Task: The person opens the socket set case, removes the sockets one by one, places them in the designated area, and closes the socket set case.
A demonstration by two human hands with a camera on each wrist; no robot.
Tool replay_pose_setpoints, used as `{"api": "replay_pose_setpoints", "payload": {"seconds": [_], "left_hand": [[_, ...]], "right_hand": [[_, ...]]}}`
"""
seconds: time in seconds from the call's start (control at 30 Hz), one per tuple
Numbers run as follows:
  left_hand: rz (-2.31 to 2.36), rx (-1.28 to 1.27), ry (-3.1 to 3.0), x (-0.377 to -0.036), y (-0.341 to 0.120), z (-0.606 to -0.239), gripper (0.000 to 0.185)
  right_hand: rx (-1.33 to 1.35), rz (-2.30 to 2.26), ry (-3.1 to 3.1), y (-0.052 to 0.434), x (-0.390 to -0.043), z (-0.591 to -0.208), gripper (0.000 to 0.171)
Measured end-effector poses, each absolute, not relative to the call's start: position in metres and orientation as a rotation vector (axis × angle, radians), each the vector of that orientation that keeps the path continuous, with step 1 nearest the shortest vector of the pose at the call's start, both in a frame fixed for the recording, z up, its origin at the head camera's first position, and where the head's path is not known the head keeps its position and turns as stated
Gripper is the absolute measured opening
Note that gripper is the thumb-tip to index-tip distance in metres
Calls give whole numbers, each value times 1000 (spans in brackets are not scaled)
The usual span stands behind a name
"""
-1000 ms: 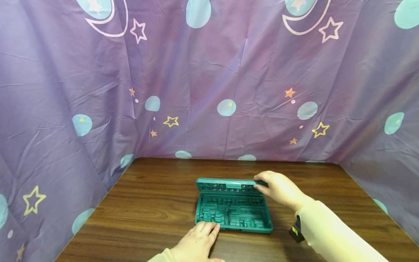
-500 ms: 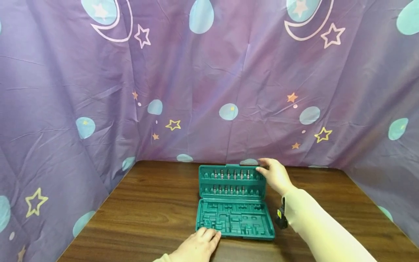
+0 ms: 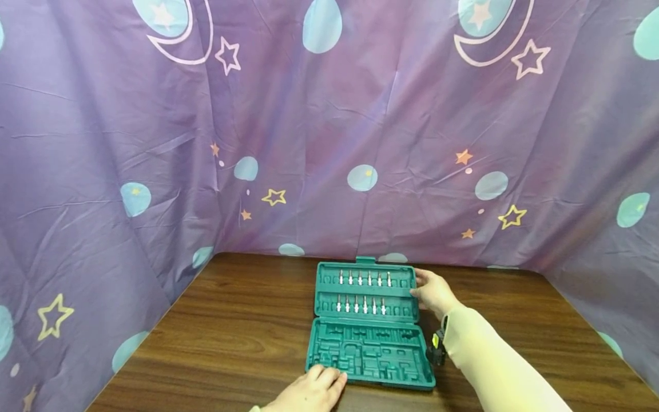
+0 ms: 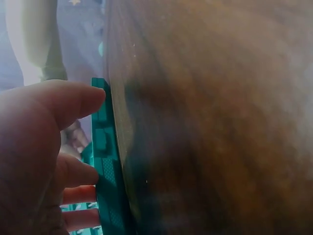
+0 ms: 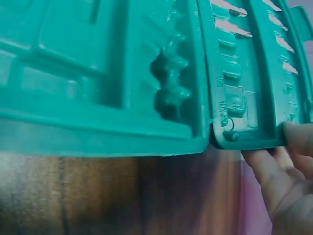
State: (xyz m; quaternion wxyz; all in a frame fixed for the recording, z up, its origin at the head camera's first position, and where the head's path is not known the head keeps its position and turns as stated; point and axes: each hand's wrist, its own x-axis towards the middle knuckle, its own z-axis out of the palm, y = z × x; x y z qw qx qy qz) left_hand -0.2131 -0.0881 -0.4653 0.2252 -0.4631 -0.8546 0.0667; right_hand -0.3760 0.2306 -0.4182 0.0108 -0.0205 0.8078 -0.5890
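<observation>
The green tool case (image 3: pixel 368 326) lies open on the wooden table (image 3: pixel 231 332), near its middle. The lid holds two rows of six metal bits (image 3: pixel 360 292); the base is empty moulded slots. The right hand (image 3: pixel 432 293) pinches the lid's right edge. The left hand (image 3: pixel 309 392) rests with straight fingers against the front edge. Purple star-printed cloth (image 3: pixel 329 126) surrounds the table.
</observation>
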Motion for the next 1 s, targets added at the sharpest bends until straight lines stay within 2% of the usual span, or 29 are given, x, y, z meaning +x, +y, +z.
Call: {"api": "replay_pose_setpoints", "payload": {"seconds": [0.33, 0.6, 1.0], "left_hand": [[199, -1261, -2338, -212, -89, -463, 59], [186, -1283, -2323, -213, -87, -465, 49], [165, -1318, -2394, -210, -87, -461, 48]], "right_hand": [[-3, -1793, 2376, 234, -378, -431, 75], [-22, -1733, 2396, 240, -379, -442, 63], [-48, -1607, 2490, 242, -374, -444, 52]]}}
